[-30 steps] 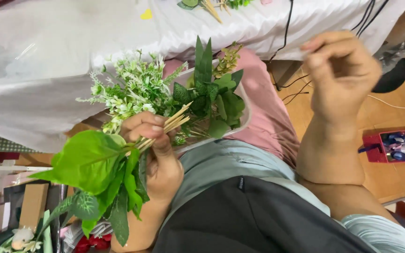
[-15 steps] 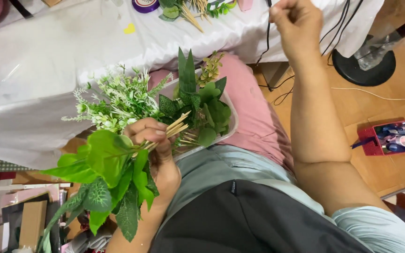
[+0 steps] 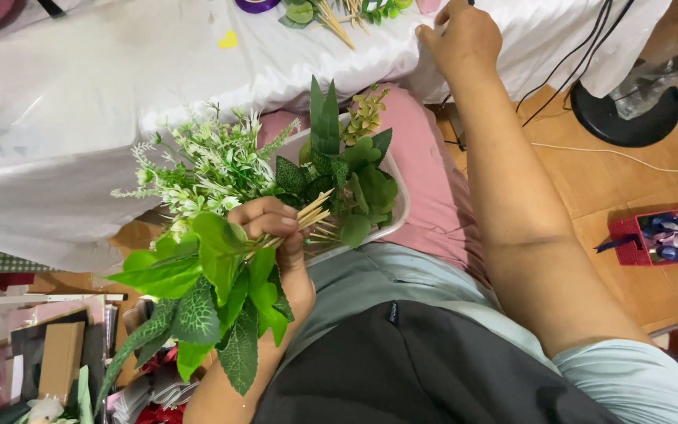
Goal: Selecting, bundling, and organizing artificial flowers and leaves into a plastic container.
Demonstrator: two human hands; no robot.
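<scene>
- The left hand (image 3: 276,235), at the centre left of the frame, is closed in a fist around a bunch of artificial greenery (image 3: 221,228); the thin pale wooden sticks (image 3: 311,220) that carry the leaves poke out of the fist toward the right.
- The bunch's long axis runs slantwise: broad bright green leaves (image 3: 198,298) hang toward the lower left, while the white-green fern sprigs (image 3: 198,169) fan toward the upper left.
- Just right of the fist, touching the stick ends, a clear plastic tray (image 3: 398,200) rests on the pink lap and holds more dark green sprigs (image 3: 347,169) standing upward in the frame.
- The right hand (image 3: 461,35) is stretched out to the top of the frame, at the edge of the counter (image 3: 119,94) draped in white cloth; its fingers are curled, and I cannot tell whether they hold anything.
- More loose stems on sticks (image 3: 331,12) lie on the counter just left of the right hand, so that hand is much the nearer; the left hand is well apart from them, lower in the frame.
- A red box of ribbon rolls (image 3: 672,235) sits on the wooden floor at the right edge.
</scene>
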